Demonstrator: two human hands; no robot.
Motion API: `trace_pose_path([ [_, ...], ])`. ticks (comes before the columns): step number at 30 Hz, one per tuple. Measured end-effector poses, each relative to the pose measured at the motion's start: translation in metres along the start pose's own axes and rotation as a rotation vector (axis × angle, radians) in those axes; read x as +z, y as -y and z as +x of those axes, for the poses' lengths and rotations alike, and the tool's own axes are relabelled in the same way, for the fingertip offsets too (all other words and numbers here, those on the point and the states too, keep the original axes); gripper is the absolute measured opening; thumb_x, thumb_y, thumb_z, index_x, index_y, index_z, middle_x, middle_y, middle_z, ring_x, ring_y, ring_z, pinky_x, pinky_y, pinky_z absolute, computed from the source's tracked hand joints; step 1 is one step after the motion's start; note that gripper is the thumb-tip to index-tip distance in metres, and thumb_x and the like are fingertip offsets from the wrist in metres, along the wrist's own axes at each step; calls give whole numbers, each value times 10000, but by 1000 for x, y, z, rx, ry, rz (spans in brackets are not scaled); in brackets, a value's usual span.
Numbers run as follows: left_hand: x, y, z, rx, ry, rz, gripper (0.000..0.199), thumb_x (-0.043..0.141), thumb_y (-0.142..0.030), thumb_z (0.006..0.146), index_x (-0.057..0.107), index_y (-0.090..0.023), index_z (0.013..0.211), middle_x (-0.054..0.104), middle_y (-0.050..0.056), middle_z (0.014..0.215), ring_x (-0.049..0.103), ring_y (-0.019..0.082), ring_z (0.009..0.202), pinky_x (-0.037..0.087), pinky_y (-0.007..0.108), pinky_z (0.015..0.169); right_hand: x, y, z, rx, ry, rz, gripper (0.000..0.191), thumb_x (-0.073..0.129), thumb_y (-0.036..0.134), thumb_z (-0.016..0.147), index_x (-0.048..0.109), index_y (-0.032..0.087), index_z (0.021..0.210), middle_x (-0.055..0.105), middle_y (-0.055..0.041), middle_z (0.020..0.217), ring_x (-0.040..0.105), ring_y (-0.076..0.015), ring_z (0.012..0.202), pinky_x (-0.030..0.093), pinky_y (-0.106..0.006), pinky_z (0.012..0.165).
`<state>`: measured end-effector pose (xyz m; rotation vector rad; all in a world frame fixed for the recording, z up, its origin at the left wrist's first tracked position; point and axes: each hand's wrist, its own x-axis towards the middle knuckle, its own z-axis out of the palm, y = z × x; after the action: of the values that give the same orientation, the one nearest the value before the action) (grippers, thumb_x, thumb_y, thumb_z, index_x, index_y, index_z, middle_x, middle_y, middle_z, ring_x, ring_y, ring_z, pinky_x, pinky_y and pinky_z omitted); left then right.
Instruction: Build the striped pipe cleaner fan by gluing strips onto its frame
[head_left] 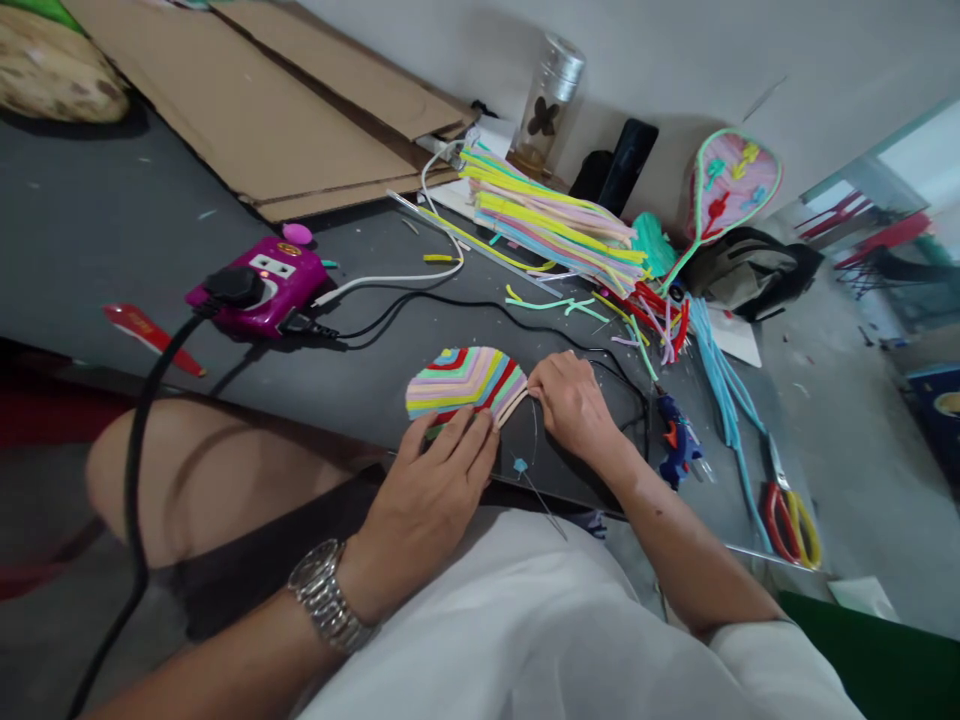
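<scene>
A rounded piece of striped pipe cleaners (466, 378) in pink, yellow, blue and red lies on the dark table near its front edge. My left hand (442, 470) rests with its fingers spread on the piece's lower edge. At the piece's right corner, my right hand (568, 400) has its thumb and fingertips pinched on the edge strand, which is pale there. A small blue bit (521, 466) with a thin wire lies just below, between my hands. The blue glue gun (677, 440) is to the right of my right hand.
Bundled pipe cleaners (551, 220) lie at the back, beside a glass bottle (546, 105). A purple power strip (274, 285) with black cables is at the left, near cardboard (277, 120). Red-and-yellow scissors (787, 515) lie at the right edge. A decorated pink fan shape (739, 185) stands behind.
</scene>
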<state>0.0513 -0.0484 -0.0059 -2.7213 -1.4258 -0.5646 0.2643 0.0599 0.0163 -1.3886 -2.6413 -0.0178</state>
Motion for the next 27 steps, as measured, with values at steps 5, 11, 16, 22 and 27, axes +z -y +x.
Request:
trace_pose_path([
  [5,1,1,-1,21,4,35,457,540,-119,983,575,-62,1434,588,210,1504,534,368,1398,371,579,1150,-3,1,6,2,9,-18,206,489,195,1038,607,205,870,656,-75,893,509,-257,878,309,-375,771],
  [11,-2,1,1,23,12,31,464,540,-112,973,583,-67,1432,605,213,1482,556,374,1372,405,589,1125,-6,-5,11,-47,62,2,221,479,226,1050,613,203,876,672,-75,908,526,-245,876,320,-367,765],
  [16,-2,4,3,42,-2,16,449,546,-141,979,609,-112,1422,578,183,1522,519,362,1418,393,570,1161,-5,-14,15,-100,90,14,200,478,213,1045,608,202,893,668,-76,920,532,-240,899,329,-361,778],
  [22,-3,19,8,211,-15,38,394,506,-170,1003,640,-74,1360,598,196,1498,520,339,1422,364,542,1203,-8,-20,16,-108,107,-3,196,490,136,1000,611,199,860,657,-67,877,522,-236,870,328,-359,760],
  [27,-2,24,10,226,-4,41,385,528,-178,995,644,-95,1353,602,182,1495,536,338,1401,378,537,1186,-10,-17,13,-91,82,90,139,528,165,987,642,190,910,675,-75,895,541,-236,882,368,-353,795],
])
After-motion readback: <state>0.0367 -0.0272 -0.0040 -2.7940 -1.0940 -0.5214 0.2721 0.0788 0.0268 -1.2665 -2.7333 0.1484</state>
